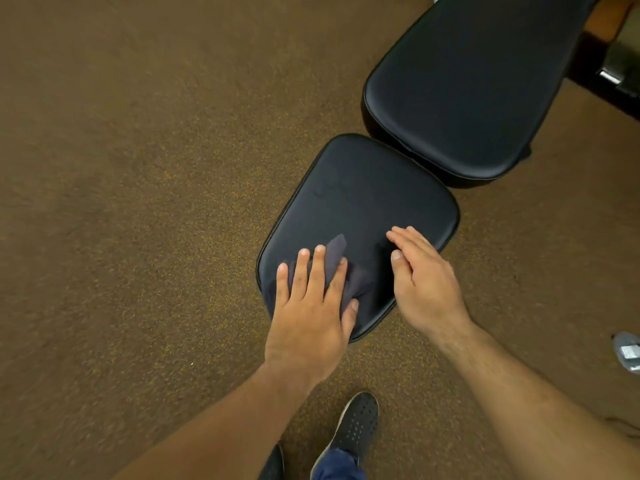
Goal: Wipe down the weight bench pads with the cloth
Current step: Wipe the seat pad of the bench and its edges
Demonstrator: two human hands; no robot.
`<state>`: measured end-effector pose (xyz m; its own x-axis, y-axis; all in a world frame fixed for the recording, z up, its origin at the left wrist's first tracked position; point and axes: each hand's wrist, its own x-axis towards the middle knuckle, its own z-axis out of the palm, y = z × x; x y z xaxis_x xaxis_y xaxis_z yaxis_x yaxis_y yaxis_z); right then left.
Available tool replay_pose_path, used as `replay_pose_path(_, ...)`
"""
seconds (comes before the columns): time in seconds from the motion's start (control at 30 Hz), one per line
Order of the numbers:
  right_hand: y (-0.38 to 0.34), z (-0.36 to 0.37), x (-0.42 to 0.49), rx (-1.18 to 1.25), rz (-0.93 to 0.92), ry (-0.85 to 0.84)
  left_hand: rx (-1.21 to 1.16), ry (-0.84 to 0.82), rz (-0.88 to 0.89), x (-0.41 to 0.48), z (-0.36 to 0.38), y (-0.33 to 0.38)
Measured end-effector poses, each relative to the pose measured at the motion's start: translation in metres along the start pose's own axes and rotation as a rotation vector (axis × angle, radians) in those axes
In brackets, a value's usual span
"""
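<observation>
A black padded seat pad (360, 202) lies in the middle of the view, with the longer black back pad (467, 84) beyond it at the upper right. A dark grey cloth (337, 252) lies on the near end of the seat pad. My left hand (311, 306) presses flat on the cloth with straight, spread fingers. To its right, my right hand (422, 282) rests open on the near right part of the seat pad, clear of the cloth.
Brown speckled carpet (138, 202) surrounds the bench. My dark shoe (356, 424) stands just below the seat pad. A crumpled plastic bottle (628, 351) lies at the right edge. Dark frame parts and a wooden piece (609, 19) sit at the top right.
</observation>
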<state>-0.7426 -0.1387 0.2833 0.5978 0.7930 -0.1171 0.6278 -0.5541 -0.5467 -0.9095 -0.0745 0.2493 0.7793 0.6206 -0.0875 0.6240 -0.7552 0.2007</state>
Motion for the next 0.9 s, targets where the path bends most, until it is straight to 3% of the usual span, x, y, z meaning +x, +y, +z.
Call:
replay_pose_path(0.13,0.006,0.006,-0.025,0.001,0.025,0.031,0.008,-0.030,0.054,-0.017,0.004,0.002)
replay_pose_path(0.47,0.022,0.023,-0.055,0.124,0.082,0.202,0.058,-0.017,0.021,0.057,0.000,0.023)
replay_pose_path(0.73,0.035,0.004,-0.071,0.162,0.156,0.200,-0.002,-0.013,0.067,-0.001,0.016,0.055)
replay_pose_path(0.9,0.051,0.001,-0.076,0.439,0.433,0.237,0.063,-0.039,0.121,0.039,0.010,0.072)
